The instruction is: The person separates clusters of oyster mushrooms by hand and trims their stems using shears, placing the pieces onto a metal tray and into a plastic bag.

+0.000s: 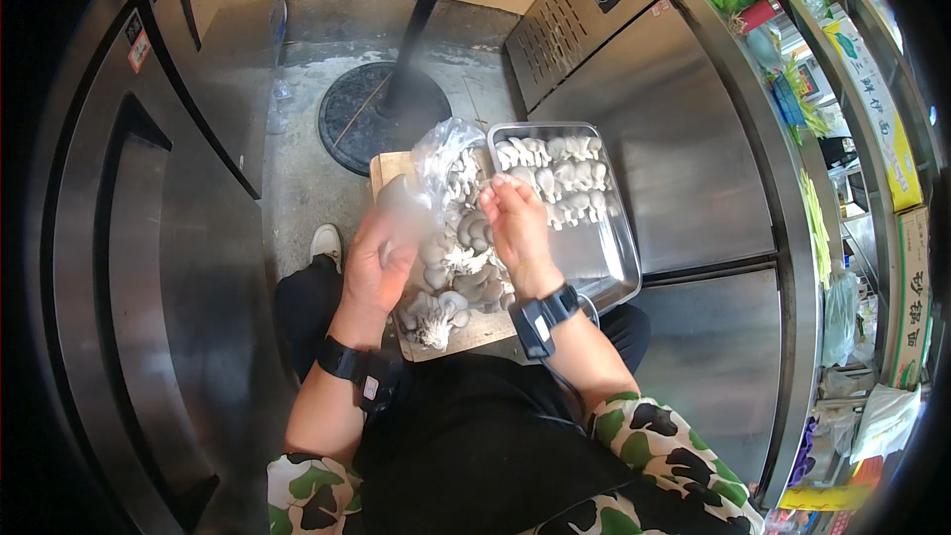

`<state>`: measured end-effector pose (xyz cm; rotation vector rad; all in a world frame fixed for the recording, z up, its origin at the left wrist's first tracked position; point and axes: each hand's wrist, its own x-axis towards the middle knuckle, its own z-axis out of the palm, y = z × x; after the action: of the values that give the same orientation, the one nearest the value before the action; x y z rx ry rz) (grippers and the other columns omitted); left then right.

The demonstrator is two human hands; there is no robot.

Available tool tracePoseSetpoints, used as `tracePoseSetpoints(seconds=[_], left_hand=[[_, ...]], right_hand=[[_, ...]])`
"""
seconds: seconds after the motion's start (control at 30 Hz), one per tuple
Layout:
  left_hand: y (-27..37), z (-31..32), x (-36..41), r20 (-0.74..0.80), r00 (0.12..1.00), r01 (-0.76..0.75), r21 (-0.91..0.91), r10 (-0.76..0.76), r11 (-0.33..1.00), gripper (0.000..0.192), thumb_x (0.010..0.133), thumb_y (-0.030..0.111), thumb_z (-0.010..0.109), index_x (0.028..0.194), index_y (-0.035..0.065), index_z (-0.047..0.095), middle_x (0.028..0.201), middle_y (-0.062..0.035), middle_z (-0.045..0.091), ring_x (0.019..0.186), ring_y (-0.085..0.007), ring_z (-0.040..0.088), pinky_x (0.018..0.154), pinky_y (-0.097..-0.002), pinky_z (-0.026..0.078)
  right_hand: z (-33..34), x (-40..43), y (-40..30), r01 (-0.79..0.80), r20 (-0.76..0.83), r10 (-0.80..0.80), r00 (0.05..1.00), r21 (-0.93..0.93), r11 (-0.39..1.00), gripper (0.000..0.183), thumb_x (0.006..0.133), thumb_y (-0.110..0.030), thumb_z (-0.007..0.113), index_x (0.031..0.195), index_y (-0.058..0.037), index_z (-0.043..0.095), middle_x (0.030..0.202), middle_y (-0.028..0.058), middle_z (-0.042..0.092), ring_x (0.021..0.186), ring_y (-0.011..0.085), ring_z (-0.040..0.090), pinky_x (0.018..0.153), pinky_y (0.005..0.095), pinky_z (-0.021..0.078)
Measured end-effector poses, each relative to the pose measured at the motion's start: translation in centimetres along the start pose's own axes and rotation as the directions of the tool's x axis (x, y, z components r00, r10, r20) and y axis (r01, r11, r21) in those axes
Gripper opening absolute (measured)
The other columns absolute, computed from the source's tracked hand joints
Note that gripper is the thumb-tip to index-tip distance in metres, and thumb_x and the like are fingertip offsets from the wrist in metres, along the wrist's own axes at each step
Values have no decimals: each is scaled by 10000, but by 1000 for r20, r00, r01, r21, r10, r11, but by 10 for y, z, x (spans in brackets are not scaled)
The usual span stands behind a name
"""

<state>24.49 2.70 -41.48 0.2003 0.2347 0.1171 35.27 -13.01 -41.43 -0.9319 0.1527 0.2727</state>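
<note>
My left hand (pixel 375 271) is raised over the left side of a wooden board, holding a grey oyster mushroom (pixel 400 195). A hazy blur hides part of that hand and mushroom. Above the board's right edge is my right hand (pixel 518 227), its thumb and fingertips drawn together; whether anything small is between them is unclear. Clusters of oyster mushrooms (pixel 435 316) lie on the wooden board (pixel 475 334), and more spill from a clear plastic bag (pixel 446 145) at its far end. Beside it, a metal tray (pixel 594 256) contains rows of separated mushrooms (pixel 572 174).
A black pole on a round base (pixel 356 115) stands on the floor beyond the board. Steel cabinets flank me on the left (pixel 208 275) and right (pixel 691 148). Shelving at far right carries bags, greens and boxes with writing (pixel 910 297). My shoe (pixel 325 241) is left of the board.
</note>
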Motion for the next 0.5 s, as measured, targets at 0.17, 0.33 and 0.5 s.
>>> tracePoseSetpoints(seconds=[0.17,0.33,0.5], left_hand=[[-4,-2,4,-52,998,24,77,-20,997,130,863,63,544,991,76,527,820,-13,550,638,-83,471,501,-182,366],[-7,1,2,-86,996,48,201,-32,978,147,856,66,549,1003,58,552,791,0,549,620,-62,467,489,-181,352],[-11,4,-1,16,999,41,338,-50,940,167,841,41,545,1007,46,566,786,2,550,636,-53,474,492,-174,344]], right_hand=[[8,40,5,-25,41,47,998,-433,901,281,839,7,550,1106,49,473,914,102,572,747,164,604,678,252,534],[26,-7,-19,21,323,292,900,-702,712,262,871,-146,593,1079,12,572,828,22,607,683,84,565,597,175,470],[17,-33,-16,155,442,260,859,-706,691,251,860,-180,619,1027,4,588,777,-6,601,674,46,527,627,188,443]])
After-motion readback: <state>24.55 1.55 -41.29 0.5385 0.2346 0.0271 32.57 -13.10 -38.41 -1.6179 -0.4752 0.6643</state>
